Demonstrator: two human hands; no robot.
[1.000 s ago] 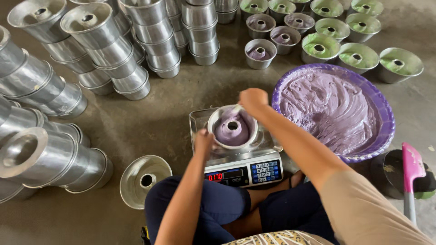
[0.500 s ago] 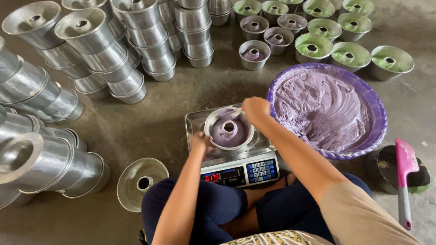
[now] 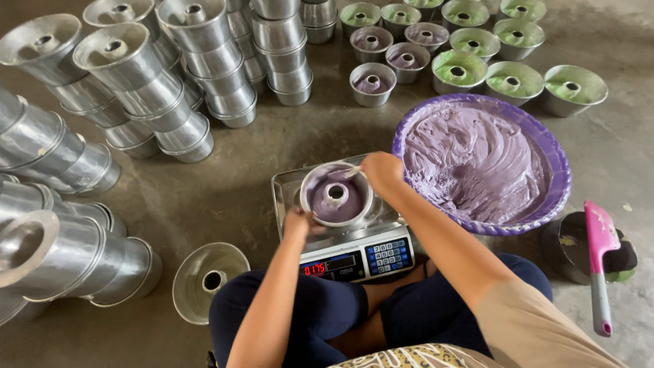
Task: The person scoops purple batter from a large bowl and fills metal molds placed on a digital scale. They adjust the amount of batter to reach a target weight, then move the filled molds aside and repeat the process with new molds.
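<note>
A round metal tube pan (image 3: 336, 194) with purple batter in it sits on a digital scale (image 3: 354, 253) in front of my crossed legs. My left hand (image 3: 298, 223) grips the pan's near-left rim. My right hand (image 3: 381, 172) is closed on a small spoon or scraper whose tip reaches over the pan's far-right rim. Right of the scale stands a big purple basin (image 3: 553, 163) full of purple batter.
Stacks of empty metal tube pans (image 3: 204, 75) fill the left and back. Filled pans, purple (image 3: 372, 84) and green (image 3: 512, 82), stand at the back right. One empty pan (image 3: 204, 281) lies by my left knee. A pink spatula (image 3: 599, 266) rests on a dark pot at right.
My right hand has come from over the basin's edge to the pan's far rim. My left hand stays on the pan. The camera view shifted slightly.
</note>
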